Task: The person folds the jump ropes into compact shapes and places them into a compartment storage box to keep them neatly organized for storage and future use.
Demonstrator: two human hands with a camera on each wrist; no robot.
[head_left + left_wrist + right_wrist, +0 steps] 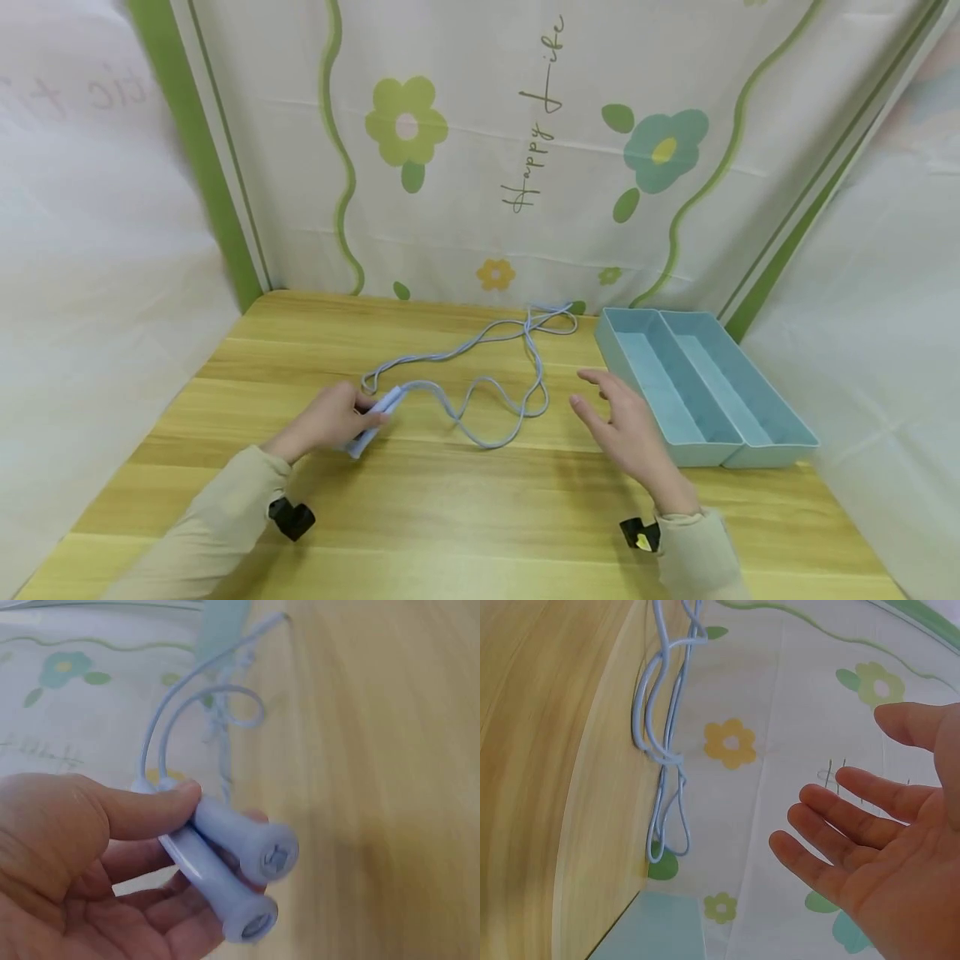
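With handles [226, 829] pinched by the left hand [330, 419], mid-frame rope [527, 327] is best gathered gently by the spread, empty right hand [628, 427].

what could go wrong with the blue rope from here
The rope might tangle if pulled, since its strands loop and cross on the table. One of the two handles could slip out, as the left grip holds both under one thumb.

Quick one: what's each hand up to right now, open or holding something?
Left hand: closed, holding two pale blue handles side by side.
Right hand: open, holding nothing.
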